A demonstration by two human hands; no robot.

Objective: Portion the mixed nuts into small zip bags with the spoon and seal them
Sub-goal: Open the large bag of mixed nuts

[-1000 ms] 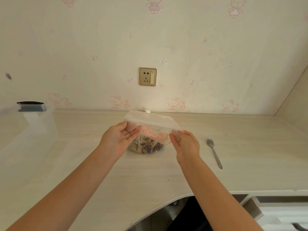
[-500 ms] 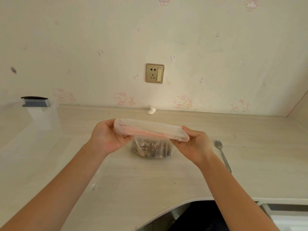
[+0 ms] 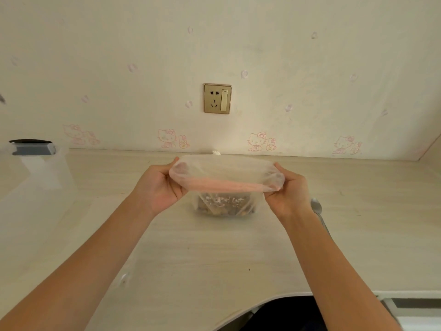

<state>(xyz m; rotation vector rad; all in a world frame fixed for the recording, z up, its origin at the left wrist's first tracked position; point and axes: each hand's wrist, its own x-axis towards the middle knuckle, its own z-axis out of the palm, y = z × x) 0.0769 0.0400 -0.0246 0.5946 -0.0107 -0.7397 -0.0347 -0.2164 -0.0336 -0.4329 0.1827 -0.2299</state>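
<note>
The left hand (image 3: 160,187) and the right hand (image 3: 287,192) each pinched one end of the bag (image 3: 226,180), their grip closed on its top edge. A second before, the top was spread wide open; half a second ago it was already pulled flat, and now it was lifted a little higher with its pink strip stretched tight. The bag was likely ready to be pressed shut. The mixed nuts (image 3: 224,205) sat low inside, resting on the surface (image 3: 214,259). The spoon (image 3: 317,209) lay untouched at 3 o'clock from the bag.
</note>
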